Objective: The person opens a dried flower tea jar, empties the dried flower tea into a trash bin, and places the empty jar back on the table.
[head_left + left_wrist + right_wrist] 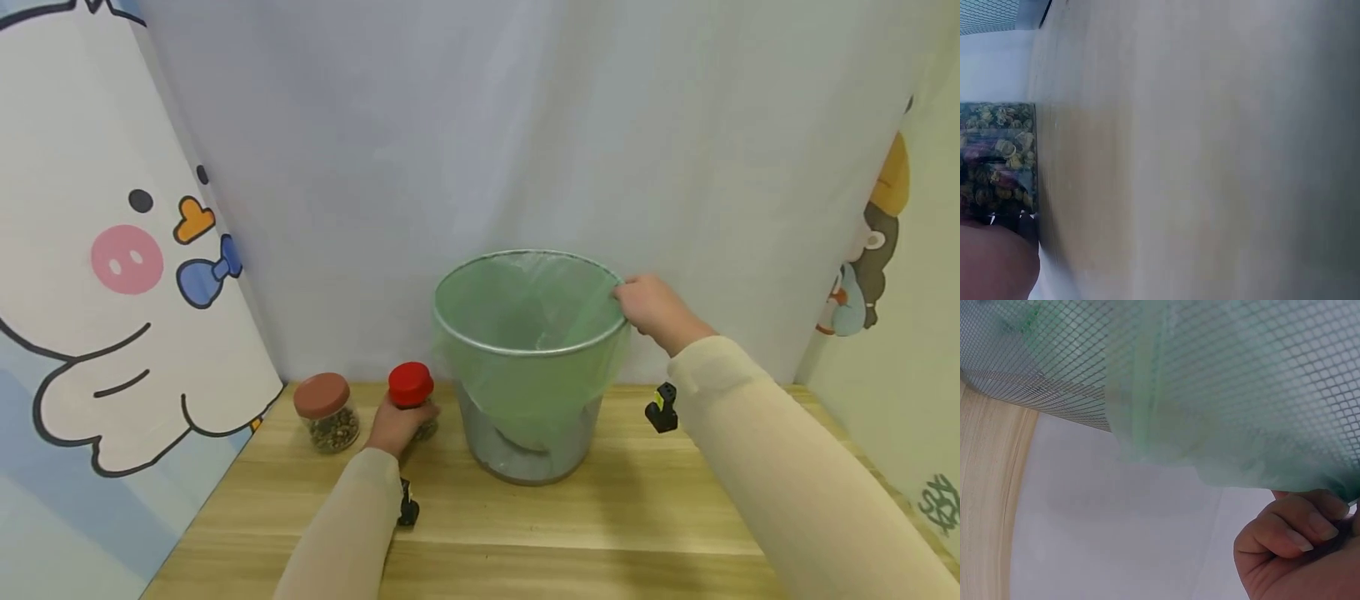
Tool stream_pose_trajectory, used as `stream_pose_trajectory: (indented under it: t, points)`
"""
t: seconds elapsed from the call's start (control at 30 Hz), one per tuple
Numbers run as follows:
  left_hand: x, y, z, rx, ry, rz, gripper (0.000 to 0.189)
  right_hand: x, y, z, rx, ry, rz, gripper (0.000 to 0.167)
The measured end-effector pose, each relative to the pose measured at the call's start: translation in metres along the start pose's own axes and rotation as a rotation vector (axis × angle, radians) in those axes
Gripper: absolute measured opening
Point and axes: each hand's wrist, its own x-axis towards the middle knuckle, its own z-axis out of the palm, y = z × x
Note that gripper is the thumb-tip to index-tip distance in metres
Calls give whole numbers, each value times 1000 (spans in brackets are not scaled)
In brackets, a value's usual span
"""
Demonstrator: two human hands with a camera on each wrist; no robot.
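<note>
My left hand (pixel 393 429) grips a clear jar with a red lid (pixel 411 383), thumb and fingers round its side. Dried, greenish-brown buds fill this jar (pixel 999 156) in the left wrist view, where it stands at the left edge above my thumb. To the right is a silvery mesh trash bin (pixel 491 446), lined with a thin green plastic bag (pixel 525 383) folded over its rim. My right hand (pixel 651 308) holds the rim and bag at the bin's right side. Curled fingers (pixel 1272 534) show below the bag's edge in the right wrist view.
Left of my left hand stands a second jar with a brownish-red lid (pixel 322 396), also holding dried buds. Everything rests on a light wooden table (pixel 487 550). A pale curtain (pixel 600 150) hangs right behind, with cartoon-printed cloth (pixel 67 250) at the left.
</note>
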Motion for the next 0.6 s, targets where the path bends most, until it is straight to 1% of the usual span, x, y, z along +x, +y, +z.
stream_pose_trajectory:
  t: [0.1, 0.2, 0.33, 0.47, 0.53, 0.6]
  points:
    - [3, 0, -2, -10, -19, 4, 40, 1, 0, 0, 6, -1, 3, 31]
    - [5, 0, -4, 17, -40, 9, 42, 2, 0, -2, 11, 4, 3, 30]
    - [5, 3, -8, 46, -60, 18, 41, 3, -1, -3, 18, 2, 9, 29]
    - [4, 8, -9, 63, -71, 47, 33, 3, -1, -4, 26, 3, 12, 31]
    - [4, 11, -10, 73, -67, 57, 31, 2, -1, -4, 29, 0, 13, 31]
    - [4, 13, -10, 90, -78, 69, 31, 2, -1, -3, 33, 0, 11, 30]
